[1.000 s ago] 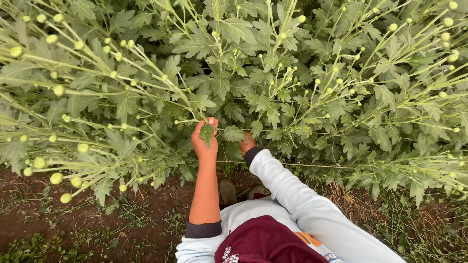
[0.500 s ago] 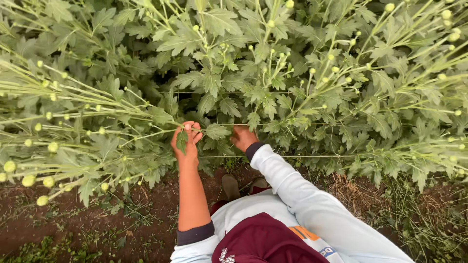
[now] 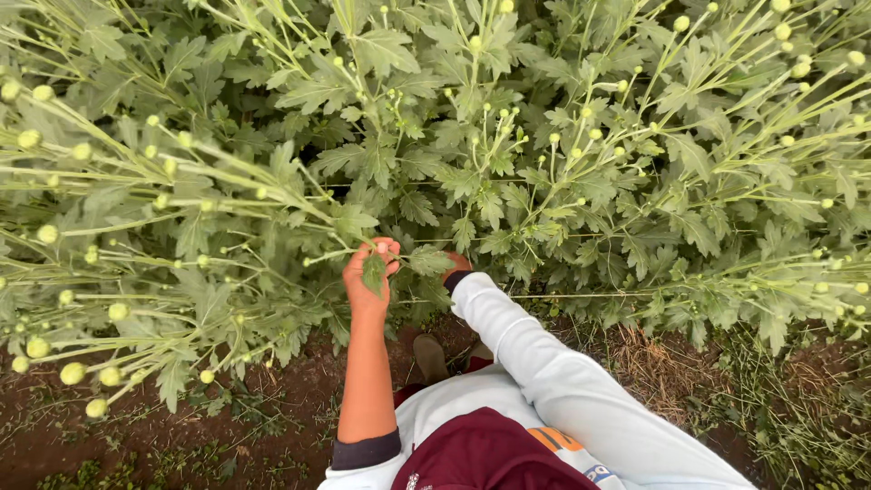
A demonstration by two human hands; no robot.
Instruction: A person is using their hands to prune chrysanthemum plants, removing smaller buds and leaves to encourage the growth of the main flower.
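Head view: left hand (image 3: 370,272) closed on a leaf (image 3: 374,271) at the plant's near edge.
Right hand (image 3: 456,264) mostly hidden in foliage (image 3: 472,191), grip cannot tell. Judgement: pinch close to the stem, sparing nearby buds (image 3: 508,122).

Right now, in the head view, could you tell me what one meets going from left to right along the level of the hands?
Round yellow-green flower buds → left hand pinching a lobed green leaf → right hand, mostly hidden in foliage → white sleeve → dry straw on the soil → leafy budded stems.
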